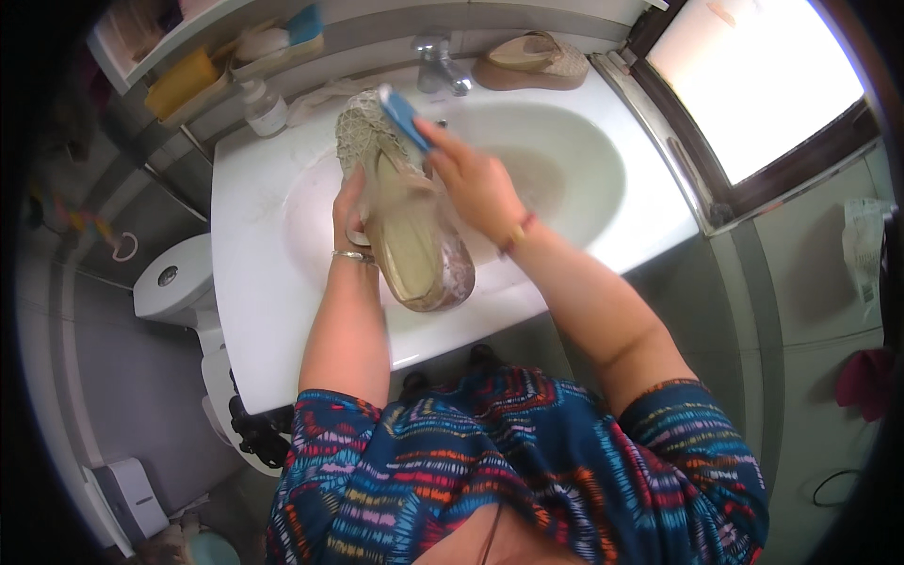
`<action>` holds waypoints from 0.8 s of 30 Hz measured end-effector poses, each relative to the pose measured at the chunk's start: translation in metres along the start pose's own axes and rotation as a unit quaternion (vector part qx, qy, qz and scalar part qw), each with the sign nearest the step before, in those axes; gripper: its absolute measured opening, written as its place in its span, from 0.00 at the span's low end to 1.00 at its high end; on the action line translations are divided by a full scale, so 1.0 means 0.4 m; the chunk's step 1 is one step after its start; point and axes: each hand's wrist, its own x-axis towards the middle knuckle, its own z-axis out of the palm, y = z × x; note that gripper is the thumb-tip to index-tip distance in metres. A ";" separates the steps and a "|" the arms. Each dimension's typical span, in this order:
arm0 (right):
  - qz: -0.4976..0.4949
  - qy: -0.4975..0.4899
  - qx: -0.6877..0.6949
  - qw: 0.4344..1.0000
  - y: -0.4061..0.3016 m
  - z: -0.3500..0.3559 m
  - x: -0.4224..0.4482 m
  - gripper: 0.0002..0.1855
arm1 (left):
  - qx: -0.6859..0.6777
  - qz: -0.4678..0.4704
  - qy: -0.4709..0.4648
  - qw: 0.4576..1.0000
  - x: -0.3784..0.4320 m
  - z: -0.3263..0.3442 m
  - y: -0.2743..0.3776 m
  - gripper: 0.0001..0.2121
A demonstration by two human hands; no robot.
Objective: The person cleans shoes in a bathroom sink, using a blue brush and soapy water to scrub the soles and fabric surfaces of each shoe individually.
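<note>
My left hand grips a beige woven-topped slingback shoe from its left side, holding it over the white washbasin. The woven toe points away from me, and whitish foam clings to the heel end. In my right hand is a blue-backed brush, its front end against or just beside the right edge of the woven toe; blur hides the exact contact. Cloudy water lies in the bowl. A matching shoe rests on the basin's back right rim.
A chrome faucet rises at the basin's back. A pump bottle stands on the back left rim, below trays holding a yellow item. Left of the basin is a toilet. A dark-framed window borders the right side.
</note>
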 end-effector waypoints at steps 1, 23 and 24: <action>0.039 0.002 -0.017 0.999 -0.012 -0.010 0.045 0.20 | 0.000 -0.053 -0.088 0.995 -0.001 0.009 0.004 0.20; -0.002 -0.081 -0.255 0.964 -0.027 -0.029 -0.034 0.21 | 0.125 0.045 0.065 0.989 0.036 -0.045 0.001 0.20; 0.004 -0.061 -0.248 0.967 -0.044 -0.035 0.009 0.21 | 0.150 0.069 0.069 0.984 0.027 -0.021 -0.007 0.21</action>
